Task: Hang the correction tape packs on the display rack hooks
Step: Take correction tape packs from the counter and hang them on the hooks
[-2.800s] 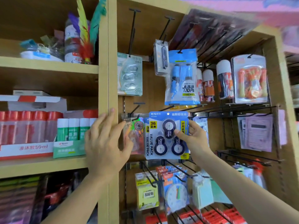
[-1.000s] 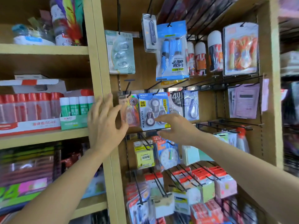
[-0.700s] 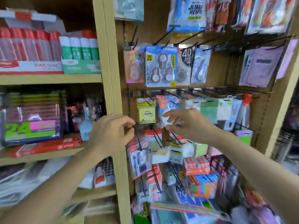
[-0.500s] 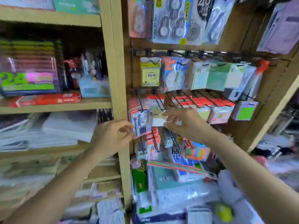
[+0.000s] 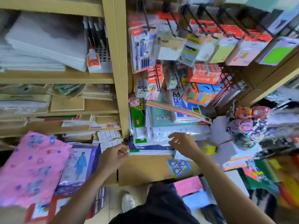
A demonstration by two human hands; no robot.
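Both our hands hover empty over the ledge, left hand loosely curled, right hand spread; one tape pack lies by our right wrist.

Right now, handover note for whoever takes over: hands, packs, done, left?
Left hand: loosely curled, nothing in its grip.
Right hand: fingers spread, empty, above the low stock.
One blue card correction tape pack lies flat on the brown wooden ledge, beside the right wrist.
Done: nothing this view confirms.
Left: pick up that pack and hang it on one of the black wire hooks above.
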